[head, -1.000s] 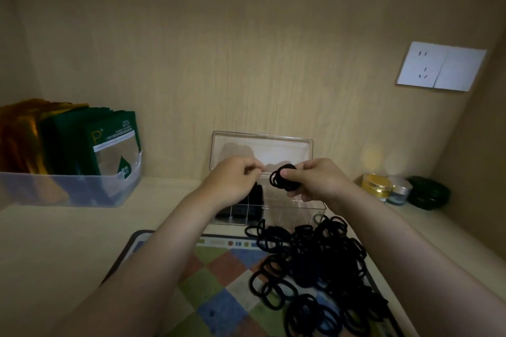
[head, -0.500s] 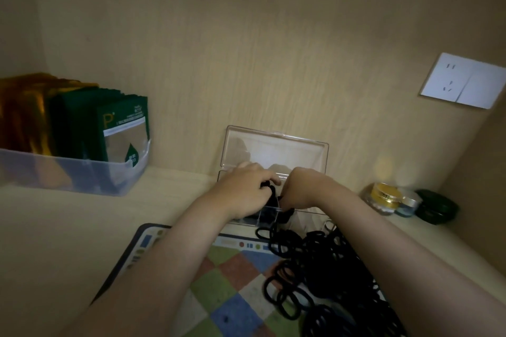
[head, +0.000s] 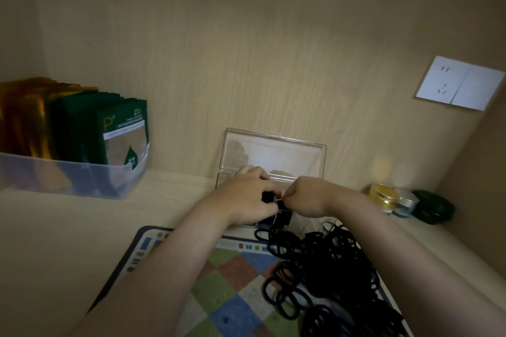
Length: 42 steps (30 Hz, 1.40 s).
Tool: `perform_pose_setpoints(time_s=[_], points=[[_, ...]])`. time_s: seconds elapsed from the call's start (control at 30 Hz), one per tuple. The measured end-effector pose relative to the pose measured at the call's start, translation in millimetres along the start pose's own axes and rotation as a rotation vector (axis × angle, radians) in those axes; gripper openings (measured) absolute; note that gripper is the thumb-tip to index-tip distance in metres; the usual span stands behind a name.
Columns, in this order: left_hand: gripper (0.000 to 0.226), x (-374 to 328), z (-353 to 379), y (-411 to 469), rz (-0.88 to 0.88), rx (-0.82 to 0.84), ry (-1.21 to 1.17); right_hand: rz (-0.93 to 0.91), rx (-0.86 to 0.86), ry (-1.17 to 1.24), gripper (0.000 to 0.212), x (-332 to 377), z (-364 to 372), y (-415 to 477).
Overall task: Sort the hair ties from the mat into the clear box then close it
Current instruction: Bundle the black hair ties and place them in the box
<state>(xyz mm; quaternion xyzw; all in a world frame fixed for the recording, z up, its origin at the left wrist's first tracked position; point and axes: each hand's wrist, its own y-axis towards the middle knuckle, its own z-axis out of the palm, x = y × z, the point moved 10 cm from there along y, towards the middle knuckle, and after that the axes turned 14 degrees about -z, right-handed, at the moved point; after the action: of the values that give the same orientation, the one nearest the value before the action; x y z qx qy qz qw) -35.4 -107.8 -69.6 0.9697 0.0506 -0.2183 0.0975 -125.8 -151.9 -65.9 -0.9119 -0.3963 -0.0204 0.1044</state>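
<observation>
Over clear box [head: 273, 152], left hand [head: 246, 198] and right hand [head: 308, 197], fingers curled on a tie bundle [head: 269, 197]; hair-tie heap [head: 328, 262] on mat [head: 224, 295] lies body-side, nearer right hand.

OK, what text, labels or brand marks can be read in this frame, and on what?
"P": large letter on the front green packet in the plastic bin.
Small white print beside it: too blurred to read.
Border marks on the mat: too small to read.

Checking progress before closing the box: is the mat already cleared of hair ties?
No, a large pile of black hair ties lies on the checkered mat's right side.
</observation>
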Motion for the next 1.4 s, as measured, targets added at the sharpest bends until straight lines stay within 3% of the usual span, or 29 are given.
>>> perform_pose_setpoints(time_s=[0.13, 0.23, 0.33, 0.43, 0.53, 0.8, 0.9, 0.97, 1.1, 1.23, 1.4], points=[[0.043, -5.0, -0.2, -0.7, 0.005, 0.002, 0.048, -0.05, -0.059, 0.078, 0.035, -6.7, -5.0, -10.6], [0.051, -14.2, -3.2, -2.0, 0.029, -0.019, 0.089, -0.117, -0.283, 0.058, 0.034, -8.0, -25.8, -27.5], [0.042, -29.3, -15.9, -6.8, 0.083, -0.093, 0.074, -0.219, -0.449, 0.153, 0.022, 2.8, -35.7, -53.1], [0.02, -46.2, -31.4, -18.6, 0.133, -0.165, 0.031, -0.317, -0.368, 0.21, 0.018, 17.2, -21.5, -72.4], [0.01, -57.7, -32.1, -35.6, 0.124, -0.13, -0.024, -0.332, -0.287, 0.22, 0.016, 16.4, -4.6, -85.7], [0.021, -52.0, 21.8, -78.1, 0.08, 0.127, -0.12, -0.301, 0.09, 0.224, 0.052, 8.7, 36.5, -112.2], [0.023, -40.4, 29.0, -81.9, 0.03, 0.16, -0.169, -0.28, 0.071, 0.037, 0.057, 6.3, 46.2, -102.3], [0.024, -39.7, 29.8, -84.8, 0.027, 0.162, -0.221, -0.294, -0.017, 0.042, 0.043, 3.9, 43.9, -93.7], [0.021, -42.2, 25.6, -88.8, 0.014, 0.136, -0.354, -0.345, -0.2, 0.229, 0.006, -4.0, 31.2, -87.1], [0.032, -33.5, 22.3, -84.4, -0.053, 0.129, -0.603, -0.31, -0.283, 0.653, 0.009, -7.9, 22.9, -93.0], [0.031, -21.4, 21.8, -77.4, -0.162, 0.109, -0.758, -0.215, -0.308, 0.916, 0.014, -7.6, 37.7, -86.1]])
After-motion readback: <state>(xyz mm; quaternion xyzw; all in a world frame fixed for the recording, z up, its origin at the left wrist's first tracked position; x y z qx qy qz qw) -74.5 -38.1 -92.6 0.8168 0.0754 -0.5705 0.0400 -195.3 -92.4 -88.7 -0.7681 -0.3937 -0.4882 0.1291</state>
